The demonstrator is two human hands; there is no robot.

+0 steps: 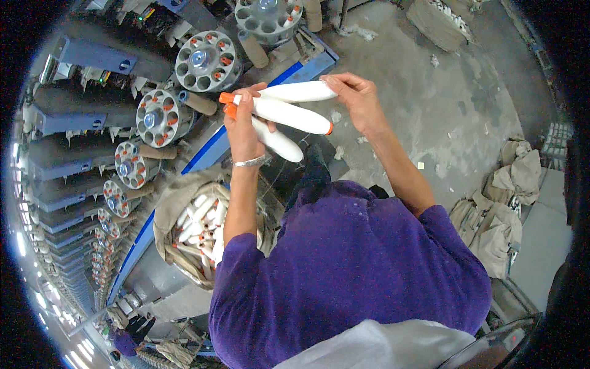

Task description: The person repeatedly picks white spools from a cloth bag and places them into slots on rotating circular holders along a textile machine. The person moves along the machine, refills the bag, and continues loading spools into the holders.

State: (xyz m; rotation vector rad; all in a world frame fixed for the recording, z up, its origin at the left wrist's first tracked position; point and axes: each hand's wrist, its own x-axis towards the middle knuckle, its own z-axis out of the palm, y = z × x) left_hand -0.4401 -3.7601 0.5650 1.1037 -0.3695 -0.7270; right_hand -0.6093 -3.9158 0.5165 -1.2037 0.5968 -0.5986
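Observation:
My left hand [244, 136], with a silver bangle at the wrist, is closed around the orange ends of white yarn bobbins. One full bobbin [292, 115] points to the right and shows an orange tip. Below it, a second bobbin [279, 141] slants down towards my body. A third white bobbin [298, 91] lies above these, its left end close to my left fingers. My right hand [359, 103] pinches the right end of this upper bobbin between thumb and fingers. Whether my left fingers also grip its other end is hard to tell.
To the left runs a long winding machine with round bobbin magazines [208, 61] and a blue rail [203, 149]. A cloth sack [169, 212] full of bobbins stands beside my left arm. More sacks [491, 215] lie at right. Lint scraps dot the concrete floor [424, 111].

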